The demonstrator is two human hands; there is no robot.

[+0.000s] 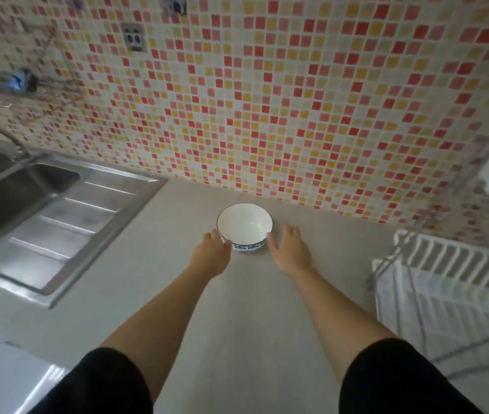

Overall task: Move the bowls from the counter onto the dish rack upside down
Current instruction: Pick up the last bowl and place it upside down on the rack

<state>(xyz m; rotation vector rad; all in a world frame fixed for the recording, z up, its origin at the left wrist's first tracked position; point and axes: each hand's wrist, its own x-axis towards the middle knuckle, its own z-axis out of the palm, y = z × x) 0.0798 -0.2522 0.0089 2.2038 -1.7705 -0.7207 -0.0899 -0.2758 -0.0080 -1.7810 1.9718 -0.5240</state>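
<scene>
A white bowl (244,225) with a blue pattern on its outside stands upright on the grey counter (255,309), close to the tiled wall. My left hand (211,252) touches the bowl's left side at the rim, fingers curled against it. My right hand (289,248) is just to the right of the bowl with fingers spread, the thumb near the rim, holding nothing. The white dish rack (446,288) with a metal frame stands at the right edge of the counter, with no bowl visible on it.
A steel sink (13,192) with a ribbed draining board (67,222) lies at the left, its tap (1,132) arching over it. The red and yellow mosaic wall (267,115) rises behind the counter, with a socket (133,37) on it.
</scene>
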